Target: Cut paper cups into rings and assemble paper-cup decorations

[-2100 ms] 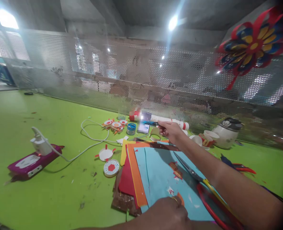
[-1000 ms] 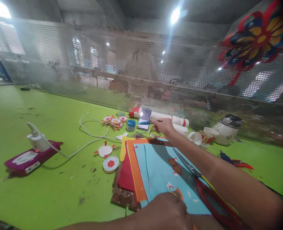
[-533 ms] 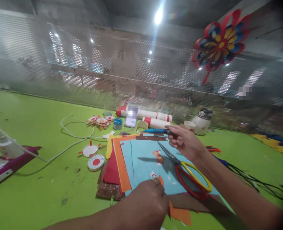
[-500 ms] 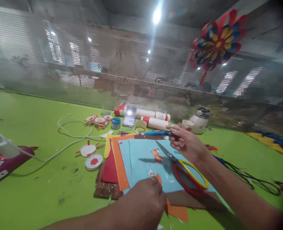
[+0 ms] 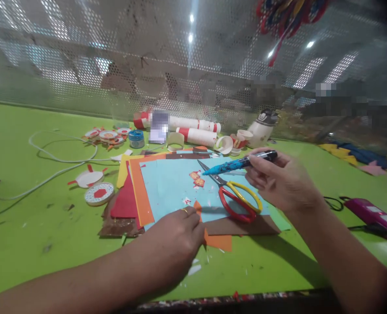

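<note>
My right hand point(image 5: 278, 176) is closed around a blue pen point(image 5: 227, 166) with a black end, its tip pointing left above the small orange-and-red printed cutouts point(image 5: 197, 179). Under the pen lie scissors point(image 5: 235, 203) with red and yellow handles, on light blue sheets point(image 5: 167, 183). My left hand point(image 5: 178, 237) rests low at the sheets' near edge, fingers curled in. An orange paper piece point(image 5: 197, 207) pokes out at those fingers, which appear closed on it; the fingertips are partly hidden. Small white-and-red scraps point(image 5: 186, 201) lie just beyond.
White discs with red tabs point(image 5: 90, 179) and a patterned disc point(image 5: 99, 194) lie left. Behind stand a blue-lidded jar point(image 5: 136, 138), a phone point(image 5: 159, 126), red-and-white tubes point(image 5: 196, 136) and a kettle point(image 5: 261, 128). A purple power strip point(image 5: 375, 216) sits right; a white cable point(image 5: 62, 169) loops left.
My view has tilted down and turned right. My right hand has brought the pen nearer, its tip now angled down over the printed cutouts. My left hand stays by the orange paper.
</note>
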The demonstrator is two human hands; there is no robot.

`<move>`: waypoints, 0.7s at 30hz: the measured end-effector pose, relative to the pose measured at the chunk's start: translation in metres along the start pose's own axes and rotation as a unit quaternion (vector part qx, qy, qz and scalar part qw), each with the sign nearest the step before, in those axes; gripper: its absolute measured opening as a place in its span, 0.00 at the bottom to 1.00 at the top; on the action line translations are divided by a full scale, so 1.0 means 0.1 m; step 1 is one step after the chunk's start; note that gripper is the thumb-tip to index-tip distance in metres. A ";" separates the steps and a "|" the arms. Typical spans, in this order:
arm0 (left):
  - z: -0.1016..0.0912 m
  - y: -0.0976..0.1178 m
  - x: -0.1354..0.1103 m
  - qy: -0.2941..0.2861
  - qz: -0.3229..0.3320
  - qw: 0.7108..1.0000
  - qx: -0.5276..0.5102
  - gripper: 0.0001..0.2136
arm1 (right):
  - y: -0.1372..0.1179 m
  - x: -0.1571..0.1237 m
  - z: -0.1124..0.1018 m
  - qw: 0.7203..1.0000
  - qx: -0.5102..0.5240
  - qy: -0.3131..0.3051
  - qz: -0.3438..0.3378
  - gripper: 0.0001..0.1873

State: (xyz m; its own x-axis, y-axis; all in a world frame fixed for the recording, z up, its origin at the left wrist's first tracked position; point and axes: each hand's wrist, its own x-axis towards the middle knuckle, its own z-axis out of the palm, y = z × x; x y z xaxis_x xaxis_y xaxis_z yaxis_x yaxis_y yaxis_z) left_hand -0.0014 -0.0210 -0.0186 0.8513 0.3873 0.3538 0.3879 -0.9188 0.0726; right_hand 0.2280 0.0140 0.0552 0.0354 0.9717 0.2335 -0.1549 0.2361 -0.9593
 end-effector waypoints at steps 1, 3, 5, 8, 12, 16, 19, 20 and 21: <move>-0.01 0.00 0.00 0.001 0.002 1.000 0.000 0.06 | 0.00 -0.02 0.02 1.000 0.003 0.009 0.008 0.09; -0.03 0.00 0.01 -0.001 0.004 1.000 0.004 0.07 | 0.03 -0.04 0.04 0.999 0.021 0.028 0.037 0.09; -0.05 0.00 0.01 -0.007 0.009 1.000 0.011 0.08 | 0.06 -0.04 0.06 0.996 0.048 0.040 0.070 0.11; -0.07 -0.02 0.01 -0.016 0.017 1.000 0.018 0.09 | 0.11 -0.03 0.05 0.992 0.069 0.042 0.098 0.14; -0.09 -0.02 0.01 -0.022 0.017 0.999 0.023 0.11 | 0.15 -0.02 0.05 0.991 0.063 0.038 0.111 0.13; -0.10 0.00 0.01 -0.022 0.009 0.999 0.029 0.11 | 0.19 -0.04 0.05 0.991 0.047 0.039 0.118 0.12; -0.10 0.01 0.02 -0.016 0.012 0.999 0.028 0.11 | 0.22 -0.07 0.03 0.995 0.015 0.057 0.082 0.11; -0.10 0.01 0.02 -0.014 0.013 0.999 0.026 0.10 | 0.22 -0.09 0.02 0.996 -0.002 0.064 0.065 0.11; -0.10 0.01 0.02 -0.014 0.013 1.000 0.025 0.10 | 0.22 -0.11 0.01 0.996 -0.027 0.068 0.049 0.10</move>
State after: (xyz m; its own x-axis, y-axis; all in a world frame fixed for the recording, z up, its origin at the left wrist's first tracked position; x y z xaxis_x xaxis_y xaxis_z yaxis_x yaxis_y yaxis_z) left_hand -0.0027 -0.0220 -0.0083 0.8703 0.3666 0.3289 0.3826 -0.9237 0.0172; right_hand 0.2231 0.0082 0.0316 0.1559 0.9807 0.1179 -0.1111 0.1360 -0.9845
